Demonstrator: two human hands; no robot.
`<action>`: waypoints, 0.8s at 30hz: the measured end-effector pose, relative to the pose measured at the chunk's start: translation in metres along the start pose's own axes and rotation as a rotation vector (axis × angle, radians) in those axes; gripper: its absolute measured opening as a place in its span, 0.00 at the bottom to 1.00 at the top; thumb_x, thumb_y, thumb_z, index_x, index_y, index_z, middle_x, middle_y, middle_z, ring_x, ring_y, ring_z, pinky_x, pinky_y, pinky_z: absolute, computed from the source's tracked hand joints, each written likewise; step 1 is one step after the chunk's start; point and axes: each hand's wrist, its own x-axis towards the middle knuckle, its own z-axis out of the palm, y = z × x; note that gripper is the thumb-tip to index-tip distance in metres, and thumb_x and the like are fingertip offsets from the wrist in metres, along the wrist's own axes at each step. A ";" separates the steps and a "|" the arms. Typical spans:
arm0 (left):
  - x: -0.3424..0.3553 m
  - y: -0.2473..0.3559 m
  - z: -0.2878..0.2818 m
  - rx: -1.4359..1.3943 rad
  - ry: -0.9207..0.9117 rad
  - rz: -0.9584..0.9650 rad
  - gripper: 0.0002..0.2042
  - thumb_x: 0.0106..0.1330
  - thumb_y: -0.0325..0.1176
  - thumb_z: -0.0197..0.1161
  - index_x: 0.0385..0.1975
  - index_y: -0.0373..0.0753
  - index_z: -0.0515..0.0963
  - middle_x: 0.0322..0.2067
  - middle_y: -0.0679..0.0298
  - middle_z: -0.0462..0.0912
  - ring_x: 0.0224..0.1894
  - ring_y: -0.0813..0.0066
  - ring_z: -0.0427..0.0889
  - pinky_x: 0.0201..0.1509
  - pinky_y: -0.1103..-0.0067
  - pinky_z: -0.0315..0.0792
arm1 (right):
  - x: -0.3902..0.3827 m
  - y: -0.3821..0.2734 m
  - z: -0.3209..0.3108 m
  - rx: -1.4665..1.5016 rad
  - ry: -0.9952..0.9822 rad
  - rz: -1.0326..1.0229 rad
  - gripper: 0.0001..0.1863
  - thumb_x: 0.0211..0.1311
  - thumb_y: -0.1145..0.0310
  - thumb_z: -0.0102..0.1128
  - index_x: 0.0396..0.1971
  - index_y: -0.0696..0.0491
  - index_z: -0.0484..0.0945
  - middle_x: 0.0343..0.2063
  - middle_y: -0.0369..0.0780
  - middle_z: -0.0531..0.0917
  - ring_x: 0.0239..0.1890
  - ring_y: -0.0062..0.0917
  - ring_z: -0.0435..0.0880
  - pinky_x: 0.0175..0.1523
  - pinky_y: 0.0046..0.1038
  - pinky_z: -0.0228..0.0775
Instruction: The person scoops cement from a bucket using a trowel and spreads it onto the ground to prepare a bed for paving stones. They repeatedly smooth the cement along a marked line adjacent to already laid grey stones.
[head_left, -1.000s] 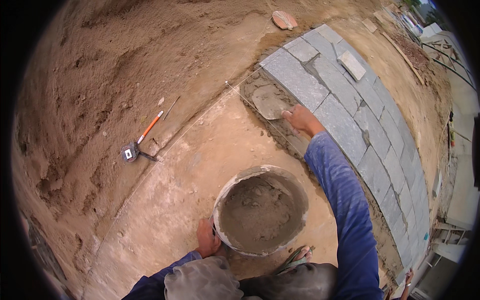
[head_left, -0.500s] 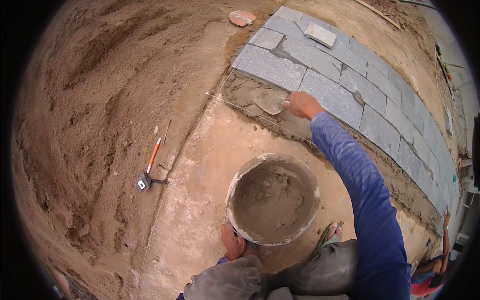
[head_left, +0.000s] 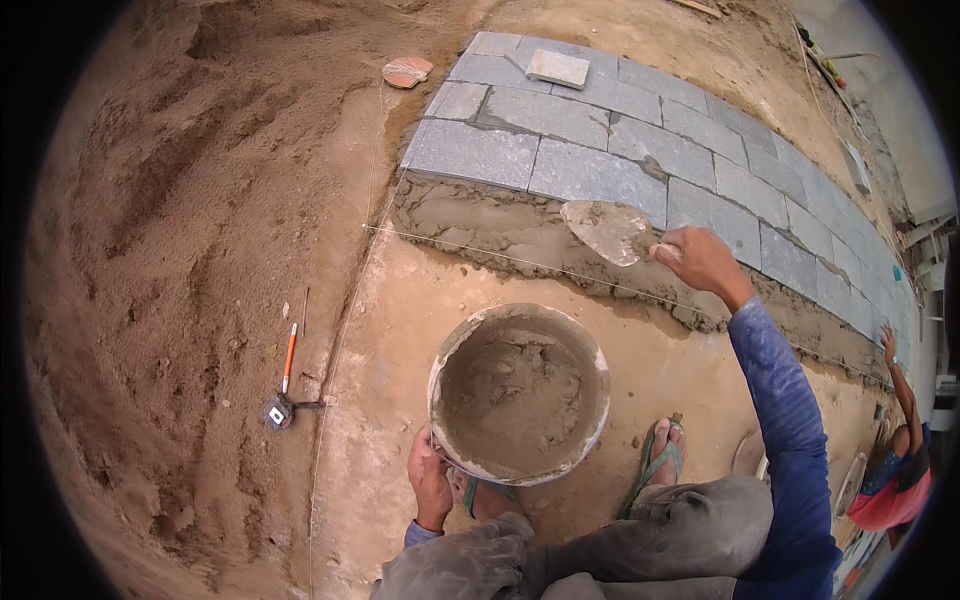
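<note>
My right hand (head_left: 690,255) is closed on the handle of a trowel (head_left: 606,228), whose blade is over a bed of wet mortar (head_left: 480,216) beside the laid grey stone slabs (head_left: 590,170). A string line (head_left: 530,271) runs along the mortar's near side. My left hand (head_left: 432,480) grips the left side of a round bucket (head_left: 518,470) of mortar at its rim; the bucket is near my sandalled feet.
An orange pencil (head_left: 289,355) and tape measure (head_left: 280,410) lie beside sand (head_left: 170,280) at left. A reddish piece (head_left: 406,72) and a loose slab (head_left: 558,67) are farther off. A co-worker (head_left: 897,470) reaches to the paving at right.
My view has turned, bringing more of the co-worker into sight. My right hand has drawn the trowel rightward along the mortar. My left hand stays on the bucket.
</note>
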 end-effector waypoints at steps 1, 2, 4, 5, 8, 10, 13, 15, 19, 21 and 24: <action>0.003 0.007 -0.016 0.237 0.019 -0.118 0.25 0.75 0.44 0.52 0.60 0.26 0.66 0.50 0.60 0.79 0.48 0.78 0.78 0.51 0.83 0.71 | -0.020 -0.015 -0.017 0.016 0.036 -0.050 0.21 0.63 0.50 0.57 0.35 0.55 0.84 0.31 0.53 0.83 0.37 0.51 0.81 0.44 0.45 0.72; 0.002 0.014 -0.012 0.231 0.004 -0.114 0.23 0.74 0.40 0.52 0.61 0.27 0.66 0.50 0.60 0.79 0.48 0.79 0.78 0.51 0.83 0.71 | -0.042 -0.026 -0.034 0.023 0.062 -0.088 0.21 0.63 0.50 0.57 0.35 0.55 0.84 0.30 0.52 0.83 0.36 0.51 0.81 0.43 0.45 0.72; 0.009 0.036 0.010 0.209 -0.037 -0.116 0.21 0.73 0.31 0.53 0.62 0.27 0.66 0.50 0.61 0.79 0.48 0.79 0.78 0.51 0.82 0.72 | -0.078 -0.041 -0.058 0.025 -0.053 -0.110 0.21 0.62 0.49 0.58 0.34 0.55 0.83 0.28 0.51 0.82 0.36 0.50 0.80 0.41 0.45 0.70; 0.011 0.041 0.022 0.224 -0.069 -0.095 0.21 0.72 0.29 0.53 0.63 0.28 0.66 0.50 0.62 0.79 0.47 0.80 0.78 0.50 0.82 0.72 | -0.092 -0.046 -0.061 0.024 -0.098 -0.139 0.21 0.62 0.49 0.59 0.34 0.55 0.83 0.27 0.51 0.82 0.36 0.49 0.81 0.40 0.44 0.71; 0.026 0.051 0.061 0.291 -0.169 -0.058 0.22 0.70 0.25 0.53 0.64 0.29 0.65 0.48 0.63 0.80 0.45 0.80 0.78 0.49 0.82 0.72 | -0.122 -0.045 -0.043 0.021 -0.229 -0.222 0.20 0.61 0.50 0.60 0.34 0.53 0.84 0.27 0.49 0.82 0.35 0.47 0.81 0.39 0.43 0.71; 0.035 0.056 0.082 0.355 -0.243 -0.042 0.22 0.70 0.25 0.53 0.64 0.29 0.66 0.47 0.63 0.80 0.45 0.79 0.78 0.50 0.82 0.72 | -0.130 -0.038 -0.007 0.003 -0.294 -0.281 0.19 0.60 0.50 0.60 0.34 0.53 0.84 0.27 0.47 0.83 0.33 0.47 0.82 0.38 0.43 0.72; 0.042 0.057 0.081 0.535 -0.273 0.095 0.23 0.68 0.25 0.54 0.63 0.27 0.67 0.43 0.59 0.82 0.43 0.79 0.79 0.48 0.82 0.72 | -0.140 -0.056 0.003 -0.192 -0.168 -0.230 0.15 0.61 0.57 0.60 0.33 0.55 0.81 0.25 0.48 0.82 0.29 0.44 0.82 0.36 0.42 0.72; 0.042 0.062 0.088 0.641 -0.285 0.067 0.23 0.67 0.26 0.56 0.62 0.26 0.67 0.40 0.57 0.82 0.42 0.79 0.79 0.47 0.82 0.72 | -0.148 -0.047 0.012 -0.219 0.009 -0.227 0.12 0.62 0.63 0.58 0.30 0.57 0.78 0.22 0.48 0.80 0.27 0.41 0.82 0.34 0.40 0.72; 0.035 0.057 0.092 0.751 -0.322 0.214 0.24 0.66 0.27 0.56 0.62 0.26 0.67 0.35 0.54 0.81 0.38 0.78 0.78 0.44 0.81 0.72 | -0.159 -0.055 0.021 -0.359 0.100 -0.220 0.11 0.61 0.63 0.59 0.30 0.57 0.78 0.24 0.47 0.79 0.28 0.40 0.82 0.33 0.39 0.71; 0.030 0.056 0.086 0.779 -0.249 0.157 0.24 0.67 0.27 0.56 0.62 0.25 0.67 0.35 0.56 0.80 0.36 0.77 0.77 0.44 0.81 0.72 | -0.168 -0.062 -0.004 -0.289 0.041 -0.236 0.11 0.61 0.62 0.60 0.30 0.56 0.78 0.25 0.46 0.78 0.28 0.39 0.82 0.33 0.39 0.71; 0.022 0.054 0.056 0.803 -0.101 0.124 0.23 0.68 0.28 0.55 0.62 0.26 0.68 0.34 0.60 0.80 0.34 0.78 0.76 0.41 0.80 0.73 | -0.174 -0.068 -0.043 -0.160 0.096 -0.133 0.12 0.59 0.61 0.62 0.31 0.55 0.79 0.25 0.45 0.79 0.29 0.40 0.82 0.33 0.40 0.71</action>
